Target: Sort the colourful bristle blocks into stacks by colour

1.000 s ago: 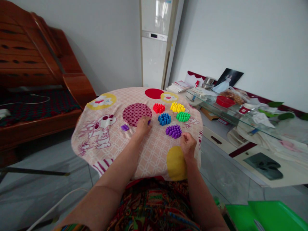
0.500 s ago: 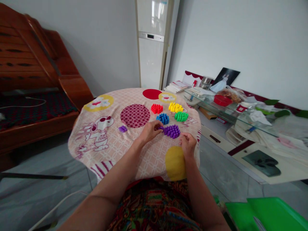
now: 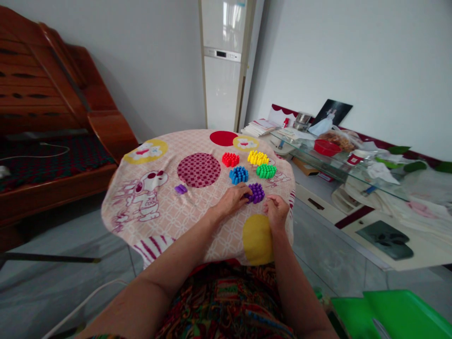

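Note:
My left hand (image 3: 234, 198) reaches from the left to a tight cluster of small purple pieces (image 3: 257, 193), its fingertips pinched on a purple piece at the cluster's left edge. Those fingers partly hide that piece. Just right of the cluster, my right hand (image 3: 277, 210) rests near the cloth with curled fingers and nothing visible in them. Blue pieces (image 3: 239, 175), red pieces (image 3: 230, 159), yellow pieces (image 3: 258, 157) and green pieces (image 3: 266, 171) stand in separate groups behind the purple ones. A few purple pieces (image 3: 181, 189) lie apart, farther left.
A patterned cloth (image 3: 208, 226) covers the round table. To the right, a glass-topped cabinet (image 3: 374, 181) carries papers, a red bowl (image 3: 326, 147) and bags. A wooden bench (image 3: 52, 94) stands left, a tall white appliance (image 3: 223, 89) behind, and a green stool-like object (image 3: 406, 310) lower right.
My left hand has moved slightly right and down with a purple piece, up against the purple cluster. My right hand has hardly moved.

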Available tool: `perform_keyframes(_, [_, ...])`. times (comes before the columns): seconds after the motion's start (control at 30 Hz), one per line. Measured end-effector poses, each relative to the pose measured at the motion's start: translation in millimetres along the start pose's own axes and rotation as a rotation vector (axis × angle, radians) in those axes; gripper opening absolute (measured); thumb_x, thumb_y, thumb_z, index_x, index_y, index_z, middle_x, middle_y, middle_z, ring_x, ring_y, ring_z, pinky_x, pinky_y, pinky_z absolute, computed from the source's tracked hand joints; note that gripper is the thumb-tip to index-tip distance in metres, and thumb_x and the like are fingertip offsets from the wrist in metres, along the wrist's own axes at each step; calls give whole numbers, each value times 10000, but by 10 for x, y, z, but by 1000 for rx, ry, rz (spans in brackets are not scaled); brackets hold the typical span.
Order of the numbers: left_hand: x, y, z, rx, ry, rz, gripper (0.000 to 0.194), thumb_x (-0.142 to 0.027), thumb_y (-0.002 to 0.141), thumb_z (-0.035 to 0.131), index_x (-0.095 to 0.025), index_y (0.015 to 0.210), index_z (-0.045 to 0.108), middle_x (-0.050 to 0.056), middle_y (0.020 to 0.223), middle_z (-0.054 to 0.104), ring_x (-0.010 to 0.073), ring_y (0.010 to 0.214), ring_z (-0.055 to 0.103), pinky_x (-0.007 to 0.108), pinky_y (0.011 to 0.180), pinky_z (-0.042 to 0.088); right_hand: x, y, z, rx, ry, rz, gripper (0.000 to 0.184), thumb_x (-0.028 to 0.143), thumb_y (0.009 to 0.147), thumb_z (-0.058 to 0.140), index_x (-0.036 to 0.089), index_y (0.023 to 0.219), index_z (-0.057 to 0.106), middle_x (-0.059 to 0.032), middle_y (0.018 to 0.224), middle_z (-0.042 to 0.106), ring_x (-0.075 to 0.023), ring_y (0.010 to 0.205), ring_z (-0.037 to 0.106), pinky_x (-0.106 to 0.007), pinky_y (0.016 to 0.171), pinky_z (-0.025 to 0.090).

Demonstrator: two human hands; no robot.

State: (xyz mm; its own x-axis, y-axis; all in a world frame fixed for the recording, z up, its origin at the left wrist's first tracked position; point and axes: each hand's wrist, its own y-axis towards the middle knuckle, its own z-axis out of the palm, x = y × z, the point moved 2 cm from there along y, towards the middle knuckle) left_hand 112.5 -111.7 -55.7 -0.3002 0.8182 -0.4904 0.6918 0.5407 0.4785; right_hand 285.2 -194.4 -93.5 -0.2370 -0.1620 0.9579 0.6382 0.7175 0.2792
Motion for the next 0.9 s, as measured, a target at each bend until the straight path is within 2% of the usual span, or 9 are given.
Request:
perform_keyframes(0.1, [19,-10,-98,-83,6,-101,159,-176,831,629,-167,987,658,56,958,645,142,773,605,263,752,504,-11,7,-2,-7,6,14,260,308,685,563,146,854,676,11,591,637,-128,433,536,-227,418,400])
perform_keyframes(0.17, [114,-35,-237,-192,60,-200,142,-196,854,595,-172,983,651,57,951,649,145,766,608,271,753,513,-10,9,-3,-10,14,17,266,310,678,562,145,852,677,11,586,636,-128,435,535,-228,423,402])
perform_keyframes(0.27, [377,-162,-543,-381,261,-409,170,-159,840,584,-156,994,656,106,1023,669,219,966,631,345,902,508,6,2,-6,-18,21,17,266,319,675,565,144,839,679,13,575,625,-130,441,533,-230,426,403])
perform_keyframes(0.3, [481,-232,-653,-403,339,-484,186,-141,820,600,-143,996,659,130,1059,674,253,1049,617,380,964,487,11,-2,-6,-20,20,19,264,321,677,566,144,836,680,12,573,623,-131,442,532,-231,424,400])
perform_keyframes(0.4, [767,-499,-943,-329,509,-660,266,-167,771,689,-113,1030,664,169,1097,680,322,1134,594,443,1033,443,18,-12,-5,-9,7,30,264,339,700,564,144,833,682,5,583,633,-134,448,535,-235,421,396])
perform_keyframes(0.47, [902,-680,-1086,-242,578,-779,285,-193,733,734,-135,1005,674,173,1099,679,344,1094,611,450,970,476,14,-11,-4,-6,-1,25,267,347,711,560,145,834,684,3,587,638,-134,455,539,-235,428,402])
perform_keyframes(0.57, [975,-840,-1201,-86,573,-861,217,-181,699,752,-167,903,680,123,972,703,311,979,651,399,869,511,2,1,-2,-4,2,10,272,348,708,561,143,836,686,8,577,633,-134,456,541,-236,437,408])
perform_keyframes(0.7, [875,-810,-1240,-87,554,-840,117,-87,745,664,-148,843,675,71,849,702,304,937,666,395,853,510,-10,13,6,-2,1,22,279,353,686,568,143,834,679,10,577,634,-129,432,530,-233,420,390])
perform_keyframes(0.9, [733,-597,-1077,-130,517,-796,207,-174,901,521,-123,1001,695,140,977,722,288,953,669,388,863,496,5,1,10,-4,14,17,254,323,679,570,148,827,679,13,569,627,-131,435,524,-232,417,397])
